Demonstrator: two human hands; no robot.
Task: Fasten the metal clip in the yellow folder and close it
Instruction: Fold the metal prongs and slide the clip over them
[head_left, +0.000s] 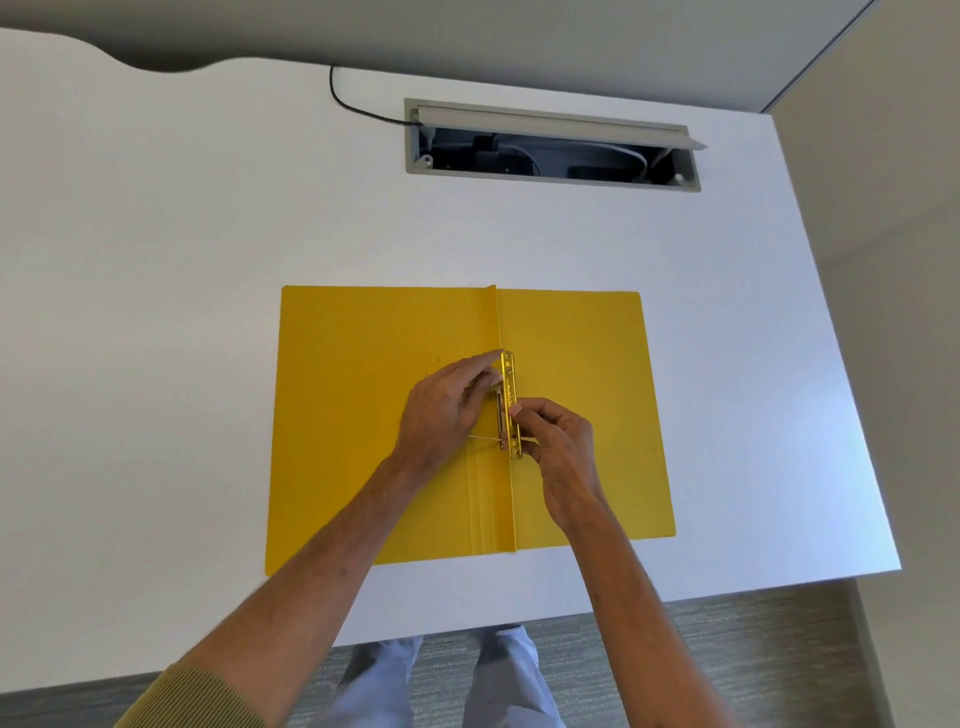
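Lying opened flat on the white bench (208, 260), the yellow folder (363, 467) shows both covers spread to either side of its spine, which leaves the metal clip (509, 405) reachable from above. The clip sits along the spine, roughly midway down the folder, a narrow gold strip running away from the person. Both hands meet over it. The left hand (441, 415) comes in from the left cover, its fingers laid across the upper part of the strip, likely to press it down so it cannot lift or slide. The right hand (558, 452) comes in from the right cover, thumb and forefinger drawn together in a pinching grip at the strip's lower half, seemingly working a small sliding tab there; whether they truly clasp it is too small to tell. A thin metal prong (483, 439) sticks out sideways beneath the left hand, so the fastening looks unfinished. The clip thus lies directly between the two grips, touching both. Closing the covers appears not yet begun. Farther back, a cable hatch (550, 145) stands open in the bench, well apart.
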